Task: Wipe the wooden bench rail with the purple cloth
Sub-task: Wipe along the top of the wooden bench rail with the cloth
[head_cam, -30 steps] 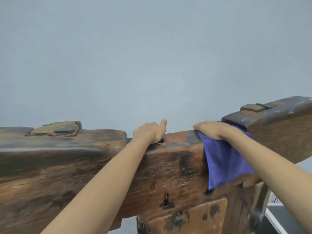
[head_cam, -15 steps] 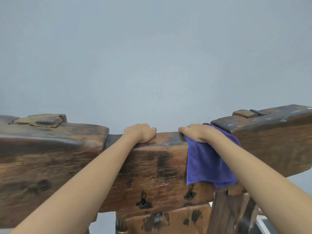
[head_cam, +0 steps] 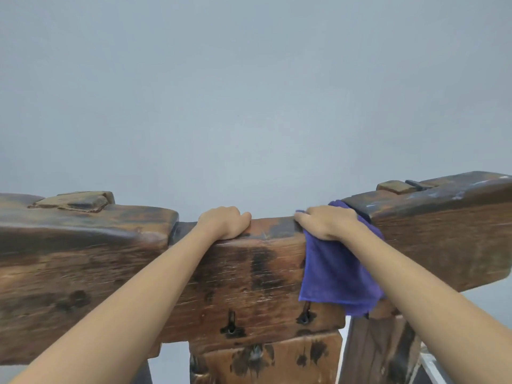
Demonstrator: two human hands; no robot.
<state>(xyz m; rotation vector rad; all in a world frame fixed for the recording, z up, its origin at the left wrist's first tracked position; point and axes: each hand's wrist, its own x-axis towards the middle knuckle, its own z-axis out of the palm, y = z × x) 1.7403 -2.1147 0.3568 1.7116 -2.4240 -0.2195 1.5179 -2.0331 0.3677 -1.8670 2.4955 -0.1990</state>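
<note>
Left hand (head_cam: 225, 222) at frame centre, fingers curled over the top edge of the wooden bench rail (head_cam: 249, 273), grasping bare wood. Right hand (head_cam: 325, 221) just right of centre, palm down, pressing the purple cloth (head_cam: 336, 273) onto the rail's top. Cloth draped down the rail's near face, lower corner hanging near a dark post (head_cam: 379, 353) at lower right.

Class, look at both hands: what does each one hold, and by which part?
The right hand presses the cloth's top part onto the rail; the rest hangs down the front. The left hand grips the rail's top edge.
</note>
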